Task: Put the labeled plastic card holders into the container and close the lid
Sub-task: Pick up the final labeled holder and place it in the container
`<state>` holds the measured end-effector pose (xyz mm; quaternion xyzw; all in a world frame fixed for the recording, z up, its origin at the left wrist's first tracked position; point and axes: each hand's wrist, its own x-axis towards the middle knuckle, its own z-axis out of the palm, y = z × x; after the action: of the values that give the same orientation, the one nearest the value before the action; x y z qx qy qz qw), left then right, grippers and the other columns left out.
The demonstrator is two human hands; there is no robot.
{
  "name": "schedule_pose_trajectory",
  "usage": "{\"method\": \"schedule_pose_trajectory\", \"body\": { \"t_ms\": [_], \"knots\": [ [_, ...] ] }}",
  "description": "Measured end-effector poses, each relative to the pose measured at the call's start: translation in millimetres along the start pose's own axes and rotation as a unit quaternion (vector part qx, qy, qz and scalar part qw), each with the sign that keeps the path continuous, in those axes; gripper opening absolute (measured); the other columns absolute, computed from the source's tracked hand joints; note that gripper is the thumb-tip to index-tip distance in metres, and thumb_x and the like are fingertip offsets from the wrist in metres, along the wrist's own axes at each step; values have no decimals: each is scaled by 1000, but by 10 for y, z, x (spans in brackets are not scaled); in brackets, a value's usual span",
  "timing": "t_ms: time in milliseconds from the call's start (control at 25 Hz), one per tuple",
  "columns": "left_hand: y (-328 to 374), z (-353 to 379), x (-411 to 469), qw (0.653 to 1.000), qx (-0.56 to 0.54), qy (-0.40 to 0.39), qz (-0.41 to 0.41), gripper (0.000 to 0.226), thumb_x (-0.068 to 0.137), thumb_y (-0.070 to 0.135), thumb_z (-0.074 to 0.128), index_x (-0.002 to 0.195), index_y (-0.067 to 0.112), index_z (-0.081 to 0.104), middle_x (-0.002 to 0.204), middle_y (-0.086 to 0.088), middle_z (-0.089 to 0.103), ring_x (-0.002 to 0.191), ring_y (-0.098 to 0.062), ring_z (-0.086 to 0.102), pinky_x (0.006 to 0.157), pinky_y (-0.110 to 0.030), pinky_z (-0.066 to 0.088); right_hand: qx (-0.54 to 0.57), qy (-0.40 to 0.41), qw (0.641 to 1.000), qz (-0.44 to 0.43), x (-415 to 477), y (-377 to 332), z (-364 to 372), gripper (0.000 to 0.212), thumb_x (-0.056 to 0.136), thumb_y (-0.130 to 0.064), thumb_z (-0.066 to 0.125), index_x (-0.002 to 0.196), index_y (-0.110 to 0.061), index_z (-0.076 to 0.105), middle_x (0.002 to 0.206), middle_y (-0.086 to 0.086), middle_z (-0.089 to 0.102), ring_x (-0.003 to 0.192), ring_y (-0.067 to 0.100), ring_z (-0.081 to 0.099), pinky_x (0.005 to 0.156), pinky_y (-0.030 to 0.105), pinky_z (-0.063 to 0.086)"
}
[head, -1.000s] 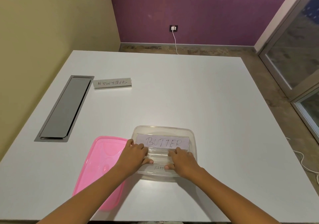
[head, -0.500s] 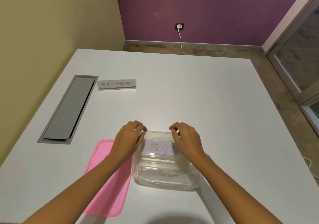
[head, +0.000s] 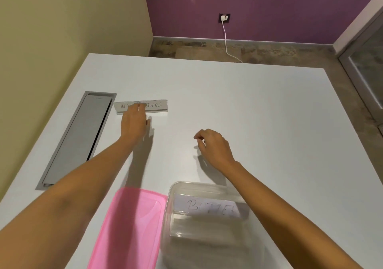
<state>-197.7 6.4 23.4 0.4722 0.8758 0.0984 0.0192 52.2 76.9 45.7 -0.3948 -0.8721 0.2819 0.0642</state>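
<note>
A clear plastic container (head: 207,241) sits at the near edge of the white table (head: 259,113), with a card holder labeled BUTTER (head: 209,207) leaning inside it. The pink lid (head: 128,229) lies flat to its left. Farther out on the left lies a card holder labeled SUPERMAN (head: 157,107), upside down to me. My left hand (head: 134,121) is stretched out over it, fingers spread and covering the middle of the label, not closed around it. My right hand (head: 213,146) hovers mid-table with fingers loosely curled, holding nothing.
A grey metal cable hatch (head: 76,138) is set into the table along the left side, right beside the SUPERMAN holder. A wall socket with a white cable (head: 224,18) is on the purple wall beyond. A glass door frame stands at right.
Both hands have left the container. My left hand reached forward and left onto the SUPERMAN holder; my right hand lifted to mid-table. The view tilted so the container now sits lower.
</note>
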Motion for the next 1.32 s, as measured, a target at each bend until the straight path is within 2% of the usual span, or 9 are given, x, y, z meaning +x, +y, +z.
{"method": "schedule_pose_trajectory", "body": {
  "t_ms": [200, 280, 440, 760, 880, 960, 1120, 1240, 1320],
  "knots": [
    [-44, 215, 588, 1000, 11, -2, 16, 45, 85, 2, 61, 128, -2, 50, 127, -23, 58, 115, -40, 53, 92, -51, 42, 0, -36, 999, 9, 439, 42, 162, 29, 95, -9, 42, 116, -13, 61, 113, 4, 66, 104, 22, 59, 84, 38, 50],
    [-20, 296, 741, 999, 31, -25, 6, 37, 83, -1, 58, 120, 0, 55, 116, -21, 63, 105, -40, 57, 93, -47, 40, 9, -49, 999, 15, 563, 58, 234, 28, 95, -9, 42, 116, -15, 61, 112, 3, 66, 104, 21, 60, 83, 38, 51],
    [75, 339, 822, 996, 64, -57, 7, 22, 81, -10, 51, 97, -1, 63, 96, -21, 65, 82, -38, 60, 77, -41, 43, 30, -54, 998, 28, 666, 74, 329, 26, 96, -15, 42, 115, -18, 59, 111, 0, 65, 102, 20, 59, 84, 36, 51],
    [335, 117, 520, 997, -69, 11, 25, 28, 78, -13, 44, 96, 2, 60, 93, -18, 60, 78, -37, 57, 58, -37, 41, 115, -18, 992, 46, 431, 22, 311, 24, 94, -19, 49, 118, -24, 55, 108, -4, 62, 98, 16, 59, 86, 35, 51],
    [522, -45, 338, 985, -157, 70, 1, 14, 90, -1, 45, 98, 6, 55, 94, -14, 59, 79, -33, 55, 58, -37, 43, 161, 11, 986, 44, 310, -14, 253, 29, 94, -20, 52, 123, -21, 52, 113, -1, 60, 97, 15, 58, 88, 40, 52],
    [673, -183, 202, 956, -275, 99, -39, 9, 95, 7, 46, 94, 7, 55, 95, -10, 62, 82, -29, 57, 63, -35, 45, 181, 31, 982, 46, 212, -30, 207, 36, 92, -22, 56, 127, -21, 48, 120, 0, 56, 100, 14, 57, 90, 39, 52],
    [872, -412, -134, 846, -504, 74, -161, 13, 97, 12, 47, 98, 8, 59, 100, -7, 66, 93, -29, 66, 78, -41, 58, 236, 63, 967, 72, -14, -13, 90, 57, 88, -30, 66, 137, -24, 38, 140, -2, 40, 110, 11, 49, 89, 25, 43],
    [910, -478, -453, 748, -623, 24, -227, 15, 99, 10, 45, 99, 3, 58, 100, -19, 63, 90, -29, 64, 86, -50, 57, 289, 76, 950, 92, -225, 38, -22, 63, 84, -35, 70, 137, -26, 38, 140, -4, 42, 115, 12, 47, 96, 32, 46],
    [939, -506, -674, 707, -664, -6, -243, 14, 99, 10, 46, 96, 4, 58, 90, -17, 57, 79, -23, 56, 90, -52, 55, 318, 71, 940, 104, -376, 69, -87, 64, 82, -35, 72, 137, -26, 40, 137, -5, 48, 115, 14, 52, 95, 38, 51]
  ]
}}
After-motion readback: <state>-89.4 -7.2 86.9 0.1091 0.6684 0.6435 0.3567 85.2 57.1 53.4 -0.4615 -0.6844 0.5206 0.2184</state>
